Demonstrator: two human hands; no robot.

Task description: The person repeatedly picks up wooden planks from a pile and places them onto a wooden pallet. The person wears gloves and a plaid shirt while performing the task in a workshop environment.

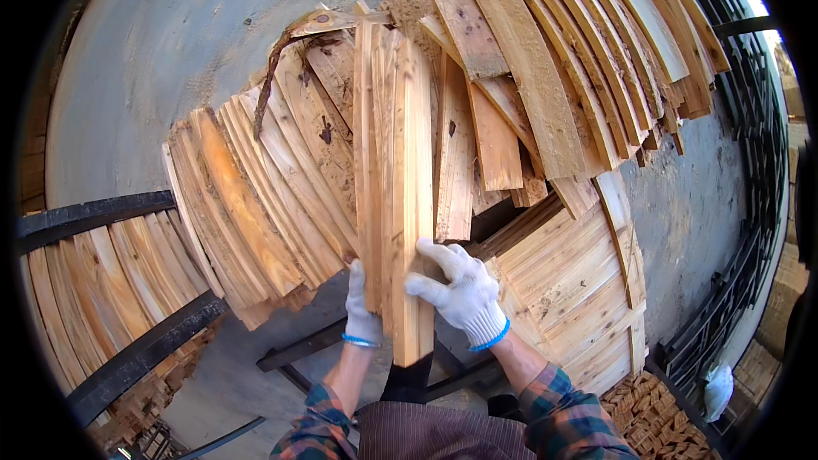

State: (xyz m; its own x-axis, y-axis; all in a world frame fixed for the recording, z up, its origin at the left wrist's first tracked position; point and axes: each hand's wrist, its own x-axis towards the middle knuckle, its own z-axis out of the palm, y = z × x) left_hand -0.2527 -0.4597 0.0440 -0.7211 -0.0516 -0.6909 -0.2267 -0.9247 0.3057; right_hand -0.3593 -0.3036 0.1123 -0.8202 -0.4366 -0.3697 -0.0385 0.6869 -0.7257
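Note:
A bundle of several long, pale wooden boards [397, 179] runs away from my body, pressed together side by side. My left hand [361, 313], in a white knit glove with a blue cuff, lies along the bundle's left side near its close end; most of its fingers are hidden. On the right side, my right hand [461, 288], gloved the same way, has its thumb and fingers against the outermost board. Between them the two hands hold the bundle. The near end of one board sticks out toward me past the others.
Left of the bundle lies a row of boards [247, 196], with more boards [111, 281] between black metal bars [145, 349]. A large board pile [579, 51] rises at the far right. Nearer on the right sits a neat board stack [579, 290]. Black metal frames [724, 290] line the right wall.

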